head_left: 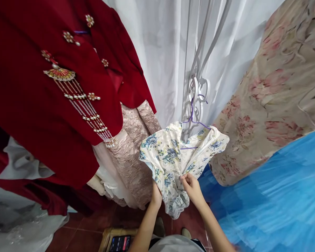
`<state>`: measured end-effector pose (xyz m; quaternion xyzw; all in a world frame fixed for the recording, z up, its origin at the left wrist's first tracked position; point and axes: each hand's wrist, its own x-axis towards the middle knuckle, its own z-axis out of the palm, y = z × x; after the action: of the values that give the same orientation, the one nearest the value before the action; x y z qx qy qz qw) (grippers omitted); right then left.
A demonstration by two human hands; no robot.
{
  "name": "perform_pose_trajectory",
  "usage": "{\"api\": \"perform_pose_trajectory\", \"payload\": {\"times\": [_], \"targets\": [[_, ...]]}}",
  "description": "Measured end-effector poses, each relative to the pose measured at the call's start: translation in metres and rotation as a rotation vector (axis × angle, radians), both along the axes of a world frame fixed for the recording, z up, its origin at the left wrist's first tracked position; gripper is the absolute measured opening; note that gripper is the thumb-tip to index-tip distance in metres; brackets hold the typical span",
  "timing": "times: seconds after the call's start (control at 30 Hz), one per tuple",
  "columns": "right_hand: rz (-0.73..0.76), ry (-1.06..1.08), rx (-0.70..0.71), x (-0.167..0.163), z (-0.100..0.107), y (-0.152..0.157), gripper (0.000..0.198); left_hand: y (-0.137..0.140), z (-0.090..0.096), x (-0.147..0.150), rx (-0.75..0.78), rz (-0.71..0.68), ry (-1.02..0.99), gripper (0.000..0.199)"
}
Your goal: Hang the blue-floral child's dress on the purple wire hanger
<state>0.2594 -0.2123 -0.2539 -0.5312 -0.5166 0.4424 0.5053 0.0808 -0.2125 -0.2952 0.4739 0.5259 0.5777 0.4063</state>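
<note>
A white blouse with blue and yellow-green flowers (170,154) hangs from a purple hanger (192,115), whose hook is caught on a white scrolled metal stand (195,87). At the low point of the neckline, my right hand (191,187) pinches the fabric between thumb and fingers. My left hand (156,196) is at the blouse's lower left side; its fingers are hidden behind or inside the cloth. The blouse's gathered hem hangs between my two wrists.
To the left hang a dark red jacket (94,87) with a beaded ornament (60,73) and a pink brocade garment (131,154). At right are a beige floral dress (267,105) and blue tulle (267,196). Below, a phone (120,243) lies on a wooden stool (106,238).
</note>
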Motion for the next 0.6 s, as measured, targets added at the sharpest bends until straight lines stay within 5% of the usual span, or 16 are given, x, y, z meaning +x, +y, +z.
{"api": "perform_pose_trajectory", "payload": {"times": [0.1,0.2,0.3,0.47,0.6], "targets": [[0.049,0.122,-0.057,0.002,0.005,-0.008,0.053,-0.002,0.000,-0.015,0.155,0.350,0.096,0.056],[0.072,0.163,-0.109,0.004,0.008,-0.018,0.053,-0.014,0.003,-0.005,0.242,0.110,0.361,0.025],[0.095,0.188,-0.144,0.002,0.009,-0.030,0.050,-0.020,0.008,0.029,0.243,-0.176,0.462,0.022],[0.077,0.203,-0.124,0.010,0.020,-0.044,0.044,-0.021,0.015,0.075,0.230,-0.188,0.455,0.018],[0.028,0.251,-0.055,0.030,0.054,-0.030,0.043,-0.030,0.021,0.086,0.205,-0.271,0.475,0.020]]}}
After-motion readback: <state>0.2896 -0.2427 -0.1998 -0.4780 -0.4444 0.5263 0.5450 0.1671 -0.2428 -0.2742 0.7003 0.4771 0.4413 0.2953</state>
